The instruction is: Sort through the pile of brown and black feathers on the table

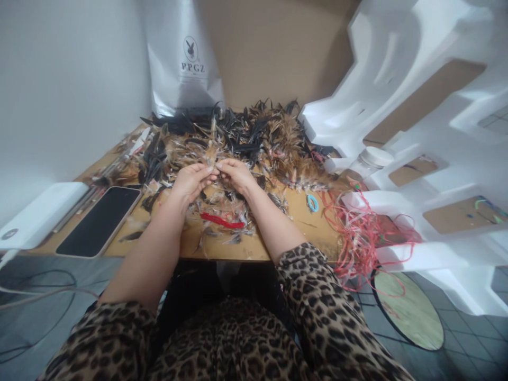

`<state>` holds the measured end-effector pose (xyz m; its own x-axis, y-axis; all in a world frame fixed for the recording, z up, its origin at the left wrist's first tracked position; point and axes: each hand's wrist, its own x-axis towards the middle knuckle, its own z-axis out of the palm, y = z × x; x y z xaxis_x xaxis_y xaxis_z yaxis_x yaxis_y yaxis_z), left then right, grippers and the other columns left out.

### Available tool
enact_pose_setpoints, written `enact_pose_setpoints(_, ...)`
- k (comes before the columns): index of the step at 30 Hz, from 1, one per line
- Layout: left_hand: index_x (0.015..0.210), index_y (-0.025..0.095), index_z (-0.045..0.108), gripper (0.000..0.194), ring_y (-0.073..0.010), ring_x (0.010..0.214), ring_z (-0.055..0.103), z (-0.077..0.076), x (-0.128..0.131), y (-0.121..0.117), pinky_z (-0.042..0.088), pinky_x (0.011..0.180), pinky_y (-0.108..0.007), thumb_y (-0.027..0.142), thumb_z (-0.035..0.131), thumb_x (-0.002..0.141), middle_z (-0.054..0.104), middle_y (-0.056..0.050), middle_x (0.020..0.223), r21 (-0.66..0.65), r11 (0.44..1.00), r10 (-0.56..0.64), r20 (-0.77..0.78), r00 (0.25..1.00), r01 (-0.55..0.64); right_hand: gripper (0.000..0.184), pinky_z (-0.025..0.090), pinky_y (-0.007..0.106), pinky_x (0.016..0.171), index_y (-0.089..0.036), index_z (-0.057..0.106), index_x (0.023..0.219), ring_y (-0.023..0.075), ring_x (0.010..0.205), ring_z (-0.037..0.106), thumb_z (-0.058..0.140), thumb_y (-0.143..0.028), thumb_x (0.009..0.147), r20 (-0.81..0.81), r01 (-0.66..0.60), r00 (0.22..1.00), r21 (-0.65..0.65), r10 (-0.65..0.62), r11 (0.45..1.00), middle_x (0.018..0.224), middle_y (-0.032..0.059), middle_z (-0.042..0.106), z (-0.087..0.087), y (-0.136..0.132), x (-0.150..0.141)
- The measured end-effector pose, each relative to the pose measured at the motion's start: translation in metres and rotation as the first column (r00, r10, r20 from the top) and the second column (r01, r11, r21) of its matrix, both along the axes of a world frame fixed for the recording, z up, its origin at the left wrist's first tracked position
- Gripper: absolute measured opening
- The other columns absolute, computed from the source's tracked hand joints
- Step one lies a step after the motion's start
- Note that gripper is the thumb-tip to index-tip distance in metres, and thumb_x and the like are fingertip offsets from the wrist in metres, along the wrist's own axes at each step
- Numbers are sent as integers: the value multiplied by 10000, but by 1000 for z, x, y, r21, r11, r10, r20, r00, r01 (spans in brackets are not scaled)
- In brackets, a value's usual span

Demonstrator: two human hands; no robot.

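Both my hands meet over the middle of a wooden table. My left hand (195, 180) is closed in a pinch on the base of a light brown feather (212, 145), which stands upright. My right hand (235, 173) pinches at the same spot, its fingertips close against the left ones; the feather's lower end is hidden between them. Behind the hands spreads a heap of brown feathers (288, 135), with black feathers (248, 148) among them. Below the hands lie a red strand bundle (222, 220) and loose feather scraps.
A phone (99, 222) and a white box-shaped device (42, 214) with a cable lie at the left. A silver bag (186, 90) stands behind. On the right are a blue ring (312, 203), tangled pink strings (361, 227), a lidded jar (371, 161) and white foam packing (329, 121).
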<state>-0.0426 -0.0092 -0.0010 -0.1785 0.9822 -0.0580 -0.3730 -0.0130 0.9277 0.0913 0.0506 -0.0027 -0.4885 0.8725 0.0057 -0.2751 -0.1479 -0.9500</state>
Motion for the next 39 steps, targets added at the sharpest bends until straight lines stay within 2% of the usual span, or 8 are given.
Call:
enact_pose_setpoints(8,755,68,681,66,-44,530,597,-1,-6,1,435,449,-84,86,680,692,693,-78,713,-49,994,-93,158,983,102,275,252,167,432,-153,582,697,33,442,390,738,-356,597,17,48,999,118,-51,992,490,-71,508,4,-5,-1)
enact_pose_setpoints(15,722,62,684,65,-44,498,581,0,-3,0,437,447,-90,89,704,666,675,-72,650,-58,994,-92,81,992,97,252,370,178,555,-146,593,694,50,563,476,718,-344,601,34,56,997,225,-65,973,618,-47,573,2,-6,-4)
enact_pose_setpoints(20,703,70,674,63,-43,494,577,0,-7,1,435,457,-103,120,696,671,677,-72,661,-25,999,-29,9,1000,29,251,391,192,597,-133,637,746,64,589,484,646,-373,675,211,23,972,366,-107,930,642,-26,595,5,-3,3)
enact_pose_setpoints(23,690,84,659,60,-42,500,576,1,-10,2,433,458,-107,142,676,692,679,-62,667,7,996,88,24,996,-88,228,399,201,629,-113,663,755,75,612,511,623,-328,692,449,-103,880,499,-156,861,681,2,632,6,-1,11)
enact_pose_setpoints(27,689,92,647,55,-43,501,576,2,-11,3,425,442,-106,141,670,694,678,-56,667,16,985,169,62,984,-170,178,397,215,654,-141,690,743,105,650,560,569,-266,707,779,-407,566,550,-271,730,721,24,672,12,-6,17)
enact_pose_setpoints(33,696,93,654,71,-50,498,578,3,-9,2,416,420,-109,146,692,670,687,-59,683,39,985,169,42,985,-170,201,398,253,668,-161,700,799,193,784,618,555,-250,692,880,-625,189,451,-436,638,858,104,697,30,-23,15)
enact_pose_setpoints(36,689,94,653,72,-51,495,579,4,-8,1,413,418,-110,151,692,668,688,-58,684,34,985,169,7,986,-169,219,397,256,666,-151,699,812,200,798,623,517,-206,704,877,-623,167,448,-451,641,879,123,697,30,-22,17)
enact_pose_setpoints(39,688,99,650,89,-61,517,597,3,-8,1,419,427,-116,163,704,656,696,-65,713,35,983,182,-30,983,-181,217,390,246,651,-148,694,757,170,725,607,486,-194,714,864,-589,293,501,-410,635,795,96,693,25,-14,21)
